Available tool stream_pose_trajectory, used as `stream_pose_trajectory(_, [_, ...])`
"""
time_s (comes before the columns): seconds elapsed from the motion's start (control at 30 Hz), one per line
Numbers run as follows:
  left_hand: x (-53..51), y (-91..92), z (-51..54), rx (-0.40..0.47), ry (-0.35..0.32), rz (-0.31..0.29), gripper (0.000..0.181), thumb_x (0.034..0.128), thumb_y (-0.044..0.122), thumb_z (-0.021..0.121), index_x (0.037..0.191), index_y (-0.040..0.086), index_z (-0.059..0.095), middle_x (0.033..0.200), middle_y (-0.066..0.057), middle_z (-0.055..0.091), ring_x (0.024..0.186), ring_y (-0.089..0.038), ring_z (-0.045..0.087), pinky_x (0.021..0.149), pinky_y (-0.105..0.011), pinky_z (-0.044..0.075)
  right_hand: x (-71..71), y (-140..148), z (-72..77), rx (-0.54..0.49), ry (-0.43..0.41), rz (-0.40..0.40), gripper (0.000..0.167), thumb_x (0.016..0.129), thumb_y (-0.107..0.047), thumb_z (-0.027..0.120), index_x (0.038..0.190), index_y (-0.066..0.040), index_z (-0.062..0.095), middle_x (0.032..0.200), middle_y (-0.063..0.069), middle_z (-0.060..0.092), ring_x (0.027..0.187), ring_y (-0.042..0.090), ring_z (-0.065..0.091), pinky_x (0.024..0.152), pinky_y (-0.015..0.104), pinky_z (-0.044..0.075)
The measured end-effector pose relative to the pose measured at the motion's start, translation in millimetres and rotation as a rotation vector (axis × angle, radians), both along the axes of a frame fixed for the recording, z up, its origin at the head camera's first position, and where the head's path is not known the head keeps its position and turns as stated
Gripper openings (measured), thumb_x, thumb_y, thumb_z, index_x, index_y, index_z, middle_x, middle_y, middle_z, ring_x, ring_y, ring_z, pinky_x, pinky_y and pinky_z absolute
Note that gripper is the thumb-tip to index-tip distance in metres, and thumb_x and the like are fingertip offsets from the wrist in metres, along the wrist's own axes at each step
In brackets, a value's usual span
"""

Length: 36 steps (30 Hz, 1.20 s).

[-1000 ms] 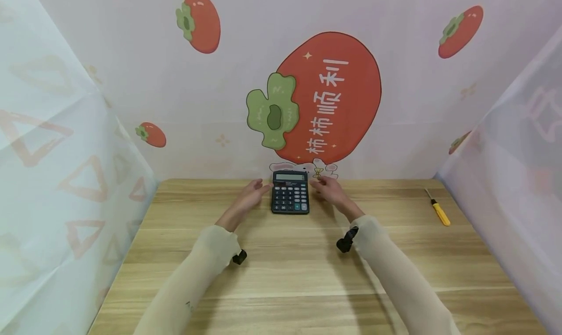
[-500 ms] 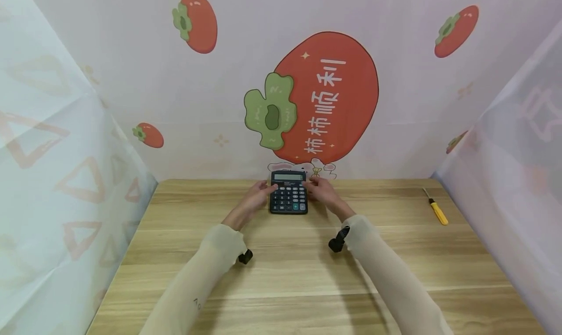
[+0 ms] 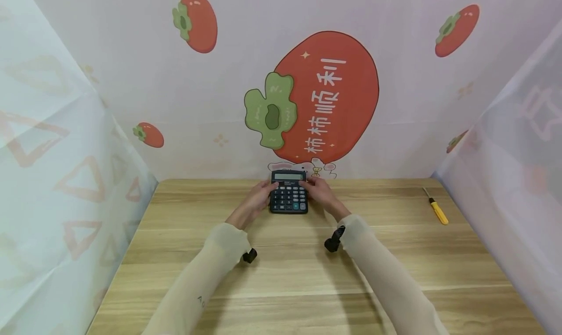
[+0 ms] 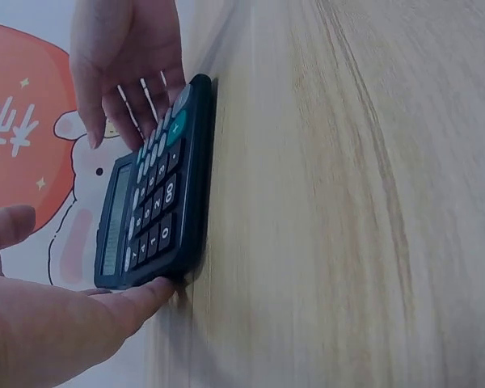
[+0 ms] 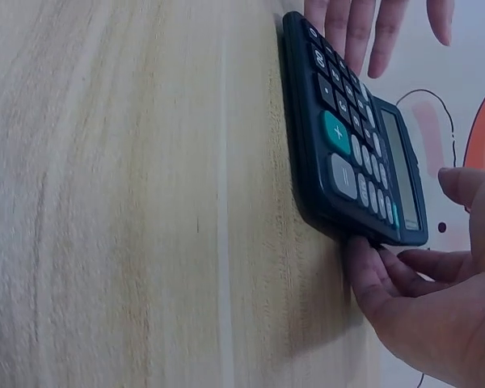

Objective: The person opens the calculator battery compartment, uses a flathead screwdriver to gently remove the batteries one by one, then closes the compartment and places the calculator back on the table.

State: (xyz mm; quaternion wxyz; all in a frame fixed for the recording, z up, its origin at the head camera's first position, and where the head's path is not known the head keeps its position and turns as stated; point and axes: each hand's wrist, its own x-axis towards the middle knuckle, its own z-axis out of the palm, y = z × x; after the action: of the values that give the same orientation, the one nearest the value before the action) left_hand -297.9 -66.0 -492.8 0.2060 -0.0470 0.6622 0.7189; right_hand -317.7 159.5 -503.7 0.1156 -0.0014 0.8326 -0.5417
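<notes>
One calculator [image 3: 288,198] lies face up at the back edge of the table [image 3: 290,281], its display [image 3: 287,177] toward the wall [image 3: 219,91]. A hand is at each side of it. The left hand [image 3: 258,197] has its fingers [image 4: 149,297] against the left side, low by the tabletop, with the thumb [image 4: 14,224] lifted off the casing. The right hand [image 3: 322,192] mirrors this, fingers [image 5: 365,260] touching the right side and thumb raised; neither is clenched, and neither pinches the casing. Pale sleeves [image 3: 212,264] cover both arms, a small black device [image 3: 333,242] at each wrist. Near the table's right edge lies a yellow-handled screwdriver [image 3: 438,212]. A big red persimmon [image 3: 351,101] is printed on the wall, smaller ones around it.
</notes>
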Motion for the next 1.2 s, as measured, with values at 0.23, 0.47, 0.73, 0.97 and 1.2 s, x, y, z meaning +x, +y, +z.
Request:
stream_pose_trajectory(0.23, [-0.5, 3.0, -0.3, 0.001, -0.002, -0.004, 0.06, 0.114, 0.026, 0.047, 0.166, 0.002, 0.029, 0.159, -0.016, 0.05, 0.148, -0.028, 0.047, 0.125, -0.044, 0.035, 0.2, -5.1, -2.7, 0.033, 0.035, -0.005, 0.037, 0.111, -0.028, 0.058, 0.139, -0.005, 0.064, 0.127, 0.014, 0.069, 0.11, 0.027, 0.06, 0.105, 0.042, 0.053])
stream_pose_trajectory(0.47, [-1.8, 2.9, -3.0, -0.004, -0.025, -0.004, 0.052, 0.1132, 0.022, 0.05, 0.159, -0.001, 0.04, 0.156, -0.018, 0.053, 0.143, -0.029, 0.05, 0.123, -0.044, 0.038, -0.1, -7.0, -3.3, 0.05, 0.042, -0.008, 0.038, 0.109, -0.022, 0.062, 0.142, -0.003, 0.061, 0.131, 0.016, 0.068, 0.114, 0.03, 0.061, 0.112, 0.045, 0.051])
stream_pose_trajectory(0.73, [-3.6, 4.5, -4.7, -0.03, -0.062, 0.022, 0.057, 0.1122, 0.022, 0.053, 0.159, -0.005, 0.036, 0.16, -0.019, 0.047, 0.148, -0.029, 0.044, 0.126, -0.046, 0.033, 0.8, -8.1, -3.5, 0.069, 0.055, -0.015, 0.04, 0.108, -0.016, 0.064, 0.144, -0.002, 0.058, 0.131, 0.019, 0.067, 0.115, 0.03, 0.065, 0.108, 0.045, 0.055])
stream_pose_trajectory(0.97, [-5.7, 7.7, -7.3, -0.005, -0.04, 0.043, 0.05, 0.1137, 0.018, 0.047, 0.156, -0.008, 0.039, 0.153, -0.023, 0.053, 0.139, -0.031, 0.052, 0.121, -0.045, 0.041, -1.5, -8.7, -4.9, 0.079, 0.047, -0.031, 0.043, 0.106, -0.014, 0.066, 0.145, 0.0, 0.055, 0.131, 0.02, 0.066, 0.116, 0.031, 0.066, 0.106, 0.045, 0.056])
stream_pose_trajectory(1.2, [-1.1, 9.9, -0.7, -0.039, -0.027, 0.043, 0.048, 0.1133, 0.019, 0.048, 0.155, -0.004, 0.044, 0.151, -0.02, 0.055, 0.133, -0.029, 0.054, 0.119, -0.045, 0.042, -0.4, -8.8, -4.2, 0.084, 0.029, -0.047, 0.046, 0.106, -0.015, 0.067, 0.147, 0.001, 0.052, 0.135, 0.021, 0.064, 0.12, 0.032, 0.065, 0.108, 0.045, 0.055])
